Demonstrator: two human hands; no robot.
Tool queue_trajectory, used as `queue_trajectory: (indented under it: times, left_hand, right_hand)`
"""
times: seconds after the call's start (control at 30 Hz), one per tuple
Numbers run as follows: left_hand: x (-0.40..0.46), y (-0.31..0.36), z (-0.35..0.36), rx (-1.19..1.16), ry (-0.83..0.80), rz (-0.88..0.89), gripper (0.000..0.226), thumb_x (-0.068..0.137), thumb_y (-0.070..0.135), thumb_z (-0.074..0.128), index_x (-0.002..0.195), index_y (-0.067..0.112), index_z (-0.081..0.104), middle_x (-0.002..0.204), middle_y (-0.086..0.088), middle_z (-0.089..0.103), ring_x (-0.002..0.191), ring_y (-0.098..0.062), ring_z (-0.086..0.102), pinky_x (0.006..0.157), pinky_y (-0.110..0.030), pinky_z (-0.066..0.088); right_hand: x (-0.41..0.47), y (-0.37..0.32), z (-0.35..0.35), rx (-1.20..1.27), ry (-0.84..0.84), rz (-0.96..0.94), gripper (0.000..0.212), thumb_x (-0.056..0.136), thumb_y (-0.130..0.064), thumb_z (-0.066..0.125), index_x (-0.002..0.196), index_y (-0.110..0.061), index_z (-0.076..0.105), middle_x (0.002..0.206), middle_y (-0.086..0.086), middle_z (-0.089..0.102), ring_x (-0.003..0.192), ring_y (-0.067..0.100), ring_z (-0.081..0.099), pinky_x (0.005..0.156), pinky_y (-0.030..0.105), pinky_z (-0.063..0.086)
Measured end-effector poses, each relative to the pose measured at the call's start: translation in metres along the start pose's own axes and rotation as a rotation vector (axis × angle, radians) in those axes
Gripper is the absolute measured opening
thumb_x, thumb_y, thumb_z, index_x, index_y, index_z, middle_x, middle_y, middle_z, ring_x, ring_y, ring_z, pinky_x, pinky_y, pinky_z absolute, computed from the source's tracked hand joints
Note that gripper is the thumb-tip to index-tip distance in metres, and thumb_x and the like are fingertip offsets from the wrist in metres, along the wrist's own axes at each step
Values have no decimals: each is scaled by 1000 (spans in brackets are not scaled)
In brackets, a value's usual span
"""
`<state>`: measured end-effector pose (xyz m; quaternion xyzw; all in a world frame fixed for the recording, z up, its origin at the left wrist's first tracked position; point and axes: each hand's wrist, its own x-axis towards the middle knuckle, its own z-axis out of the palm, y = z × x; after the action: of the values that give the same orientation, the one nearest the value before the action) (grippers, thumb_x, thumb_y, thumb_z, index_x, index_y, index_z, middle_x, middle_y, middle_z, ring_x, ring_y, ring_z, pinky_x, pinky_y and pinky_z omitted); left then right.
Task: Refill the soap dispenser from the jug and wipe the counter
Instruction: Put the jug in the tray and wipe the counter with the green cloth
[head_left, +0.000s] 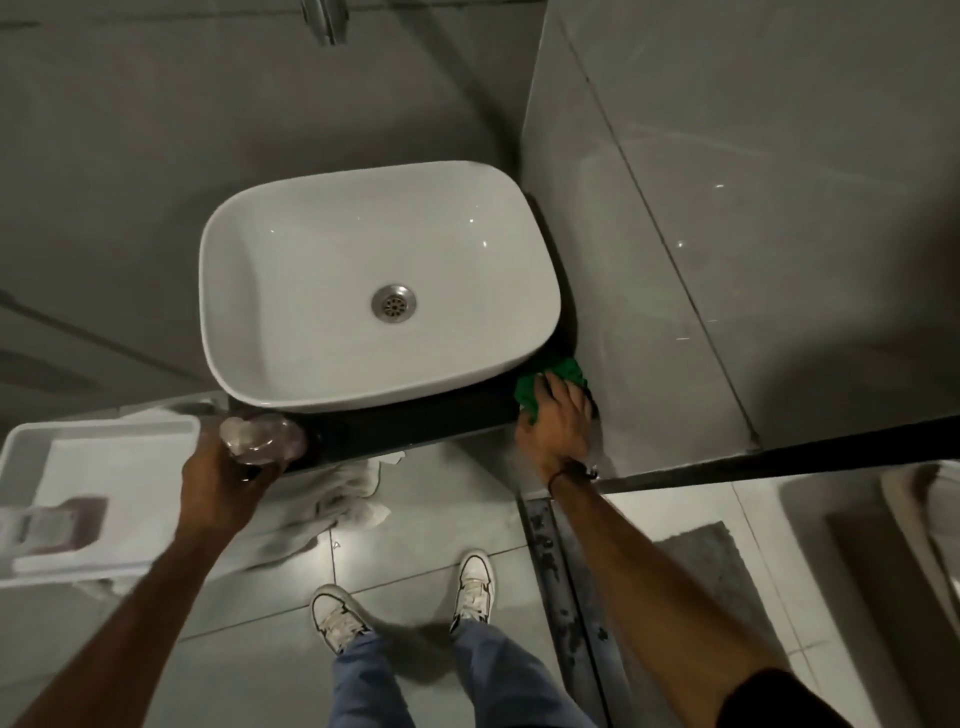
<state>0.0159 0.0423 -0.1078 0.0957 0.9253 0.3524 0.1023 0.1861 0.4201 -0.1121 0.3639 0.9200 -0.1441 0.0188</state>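
Right hand (558, 415) flat on crumpled green cloth (563, 375).

Both bare arms reach forward toward the basin (379, 286). The right hand (558, 415) lies palm down just off the basin's near right corner, fingers spread and pressed flat onto a green cloth (563, 371), a dark band around its wrist. The left hand (228, 475) is at the basin's near left corner, fingers curled around a clear, blurred container (260, 436). Two legs stand below the basin's front edge.
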Motion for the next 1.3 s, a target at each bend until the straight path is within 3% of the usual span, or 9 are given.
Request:
queue_trajectory:
  times: [0.07, 0.13, 0.27, 0.43, 0.47, 0.63, 0.73, 0.97, 1.3]
  left_hand:
    - [2, -3, -1, -18, -2, -13, 57, 67, 8, 93, 115, 10, 63, 105, -16, 74, 95, -37, 72, 78, -18, 53]
    - [1, -6, -7, -69, -13, -28, 56, 66, 2, 92, 114, 9, 64, 105, -16, 73, 96, -37, 72, 83, -20, 57]
    - [-10, -6, -36, -118, 15, 40, 65, 66, 11, 94, 110, 44, 59, 102, 0, 72, 87, -19, 69, 70, 2, 48]
    - [-20, -25, -75, -188, 38, 39, 60, 66, 12, 94, 118, 21, 65, 109, -5, 73, 95, -26, 70, 78, -37, 63]
    - [-19, -30, -83, -188, 39, 36, 61, 66, 12, 95, 118, 20, 65, 108, -4, 72, 94, -26, 70, 77, -38, 62]
    - [-16, -56, -121, -164, 53, 61, 60, 63, 10, 96, 113, 24, 65, 108, 1, 72, 92, -23, 69, 73, -17, 58]
    - [-14, -67, -137, -176, 57, 64, 61, 62, 9, 96, 112, 27, 64, 108, 3, 72, 91, -22, 70, 72, -21, 60]
    - [-10, -87, -149, -207, 27, 48, 60, 63, 11, 96, 112, 25, 65, 105, 6, 73, 91, -13, 69, 70, -7, 54]
    - [1, -67, -136, -234, -49, 56, 62, 62, 15, 97, 115, 24, 65, 110, 6, 72, 97, -16, 69, 75, -27, 62]
  right_hand:
    - [-2, -4, 7, 12, -1, -9, 65, 87, -22, 59, 149, -10, 44, 158, 8, 41, 146, 29, 32, 122, 45, 22]
    - [-6, -15, 11, 52, -16, -12, 65, 89, -18, 58, 151, -7, 40, 159, 9, 38, 150, 28, 27, 123, 46, 21]
    - [-25, -49, 20, 76, -58, -85, 63, 88, -14, 55, 150, -12, 43, 158, 3, 41, 151, 23, 25, 122, 43, 23]
    - [-60, -114, 43, 112, -99, -137, 63, 90, -14, 54, 151, -12, 40, 160, 2, 37, 152, 22, 23, 123, 42, 20]
    - [-67, -129, 48, 124, -109, -152, 64, 90, -14, 54, 152, -12, 40, 161, 2, 36, 152, 22, 22, 123, 42, 20]
    - [-96, -206, 75, 176, -138, -206, 66, 90, -16, 52, 154, -13, 36, 163, 3, 31, 154, 20, 17, 126, 42, 10]
    - [-107, -242, 92, 204, -150, -242, 65, 92, -17, 52, 154, -13, 35, 165, 2, 26, 155, 17, 12, 127, 42, 4]
    - [-110, -319, 116, 288, -243, -515, 62, 90, -10, 52, 151, -10, 41, 162, 0, 34, 154, 17, 17, 127, 44, 5]
    - [-88, -250, 100, 120, -336, -943, 67, 90, -8, 53, 154, -18, 37, 163, -4, 30, 154, 13, 17, 127, 38, 6]
